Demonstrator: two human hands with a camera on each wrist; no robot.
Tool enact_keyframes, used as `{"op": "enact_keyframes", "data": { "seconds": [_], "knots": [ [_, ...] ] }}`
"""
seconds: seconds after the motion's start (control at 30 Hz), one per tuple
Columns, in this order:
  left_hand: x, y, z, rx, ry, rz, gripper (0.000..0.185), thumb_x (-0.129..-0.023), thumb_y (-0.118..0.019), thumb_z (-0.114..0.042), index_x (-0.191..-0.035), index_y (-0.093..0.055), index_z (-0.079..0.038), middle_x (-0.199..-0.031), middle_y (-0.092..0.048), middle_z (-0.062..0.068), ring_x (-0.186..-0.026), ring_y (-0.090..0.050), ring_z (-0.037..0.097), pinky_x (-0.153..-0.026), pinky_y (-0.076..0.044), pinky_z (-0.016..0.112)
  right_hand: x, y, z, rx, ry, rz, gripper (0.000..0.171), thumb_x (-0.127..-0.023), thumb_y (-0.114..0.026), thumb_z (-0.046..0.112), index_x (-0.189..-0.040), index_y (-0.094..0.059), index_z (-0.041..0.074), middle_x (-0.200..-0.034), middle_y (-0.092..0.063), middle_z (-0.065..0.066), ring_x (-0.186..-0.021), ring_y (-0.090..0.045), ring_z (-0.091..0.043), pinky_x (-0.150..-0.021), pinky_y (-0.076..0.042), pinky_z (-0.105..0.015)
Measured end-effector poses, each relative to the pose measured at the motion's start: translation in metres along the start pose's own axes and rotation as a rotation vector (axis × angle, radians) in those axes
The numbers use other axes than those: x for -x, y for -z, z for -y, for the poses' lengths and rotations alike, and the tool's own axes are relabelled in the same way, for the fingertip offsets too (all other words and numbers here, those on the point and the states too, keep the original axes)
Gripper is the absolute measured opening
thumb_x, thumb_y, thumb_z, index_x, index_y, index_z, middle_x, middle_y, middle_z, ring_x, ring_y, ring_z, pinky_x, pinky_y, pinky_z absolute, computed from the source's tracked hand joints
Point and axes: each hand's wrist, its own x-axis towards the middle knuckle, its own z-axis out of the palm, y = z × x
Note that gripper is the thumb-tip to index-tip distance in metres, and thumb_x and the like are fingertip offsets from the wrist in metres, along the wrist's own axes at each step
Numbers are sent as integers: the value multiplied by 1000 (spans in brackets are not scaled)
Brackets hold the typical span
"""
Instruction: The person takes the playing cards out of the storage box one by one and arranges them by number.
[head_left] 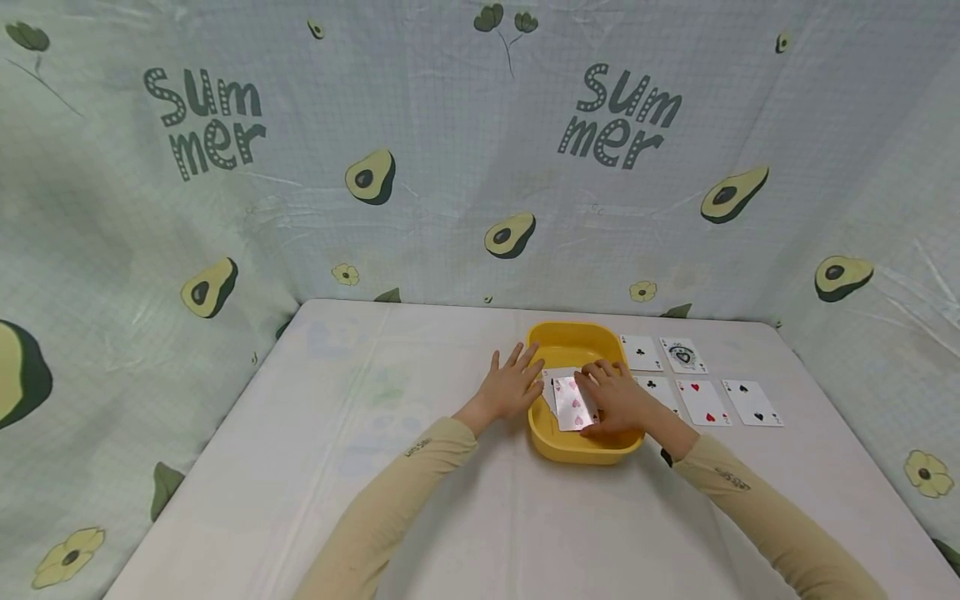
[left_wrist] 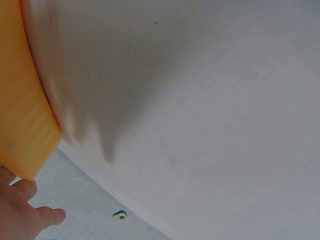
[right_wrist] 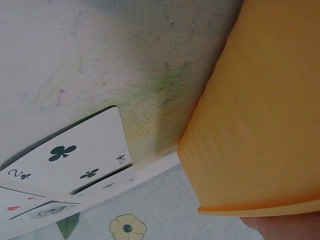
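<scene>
Beige sleeves reach up from the bottom edge to a yellow basin (head_left: 581,450) at centre frame on the worktop (head_left: 375,467). Left hand (head_left: 512,387) rests flat, fingers spread, against its left rim. Right hand (head_left: 617,398) presses a hearts card (head_left: 572,403) inside, fingers fairly straight. Five cards (head_left: 705,402) lie right of it.

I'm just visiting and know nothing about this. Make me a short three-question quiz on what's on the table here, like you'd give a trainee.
1. True or false: the shallow yellow plastic basin stands between the person's two hands.
2. Which hand lies over the playing cards with red hearts inside the basin? A) left hand B) right hand
3. Fill in: the face-up playing cards on the table lie to the ______ of the basin, seen from the head camera.

Key
1. False: the left hand rests at the basin's left rim, but the right hand reaches into it.
2. B.
3. Right.
</scene>
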Motion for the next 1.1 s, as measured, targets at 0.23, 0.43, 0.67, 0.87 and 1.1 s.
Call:
{"op": "enact_keyframes", "data": {
  "seconds": [0.23, 0.43, 0.67, 0.87, 1.1],
  "knots": [
    [0, -1, 0, 1, -3, -7, 47, -96, -27, -34, -138, -34, -15, -151, -14, 3, -139, -14, 28, -105, -17, 58, 4, 9, 3, -61, -67, -10, 91, -58, -72, 59, -129, -44, 11, -124, -42, -10, -120, -30, -32, -101, -22, -57],
    [0, 0, -1, 13, -2, 5, 47, -97, -27, -33, -139, -33, -15, -151, -13, 3, -139, -13, 28, -106, -15, 58, 8, 16, 5, -55, -82, -23, 92, -56, -74, 58, -131, -42, 14, -119, -42, -13, -116, -31, -33, -99, -22, -55],
    [0, -1, 0, -3, 1, 8, 47, -97, -26, -34, -139, -33, -15, -151, -12, 2, -139, -12, 27, -105, -16, 58, 14, 22, 6, 24, -67, -63, 90, -61, -70, 59, -132, -41, 14, -121, -44, -11, -117, -32, -35, -96, -25, -58],
    [0, -1, 0, 0, -2, 12, 47, -97, -25, -34, -140, -32, -15, -152, -11, 3, -139, -11, 27, -105, -16, 58, 21, 26, 4, 48, -96, -101, 84, -65, -67, 58, -133, -40, 16, -128, -45, -10, -117, -33, -33, -96, -23, -59],
    [0, 0, 0, 10, -2, 4, 47, -97, -26, -33, -139, -32, -15, -152, -12, 3, -139, -12, 27, -106, -15, 58, 36, 34, 4, 38, -166, -83, 84, -66, -67, 55, -135, -39, 16, -132, -45, -10, -118, -31, -35, -98, -21, -58]
  ]
}}
